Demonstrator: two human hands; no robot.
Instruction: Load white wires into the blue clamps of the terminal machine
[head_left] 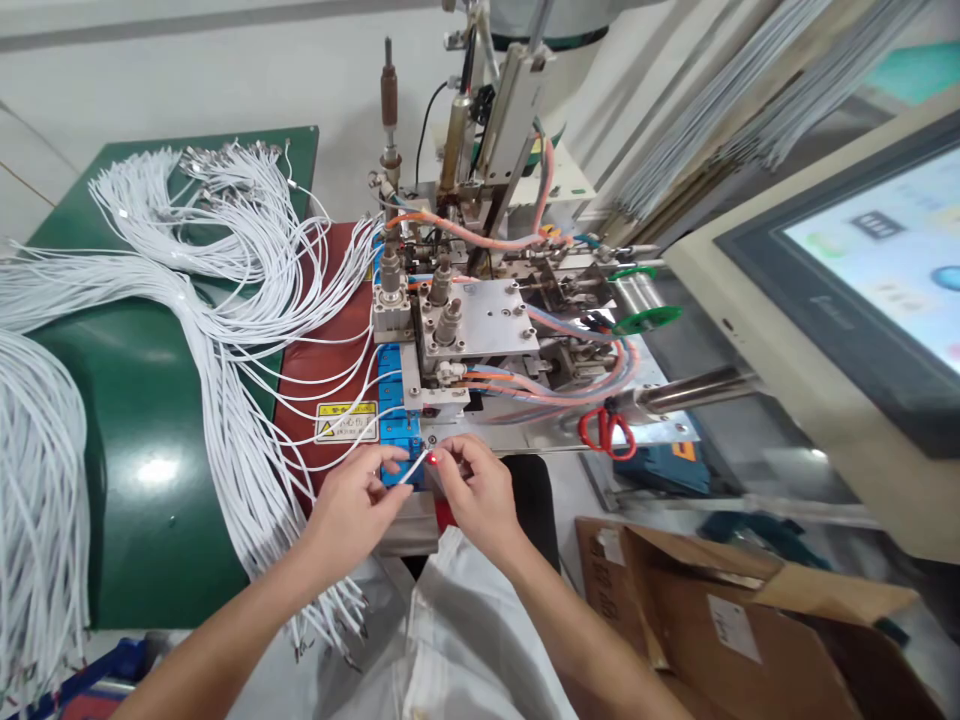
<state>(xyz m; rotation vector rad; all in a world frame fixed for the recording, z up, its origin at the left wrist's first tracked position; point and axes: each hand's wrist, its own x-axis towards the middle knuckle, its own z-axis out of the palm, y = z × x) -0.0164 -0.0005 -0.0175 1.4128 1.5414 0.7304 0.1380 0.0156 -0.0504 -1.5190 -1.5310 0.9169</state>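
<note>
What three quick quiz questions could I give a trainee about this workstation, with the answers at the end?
1. Multiple choice: what colour are the flanges of the wire spool? a) red b) green c) black
2. True or false: many white cables lie across the green table.
3. What does the left hand pinch near the blue blocks?

Key: 1. b; 2. true; 3. a single white cable.
</note>
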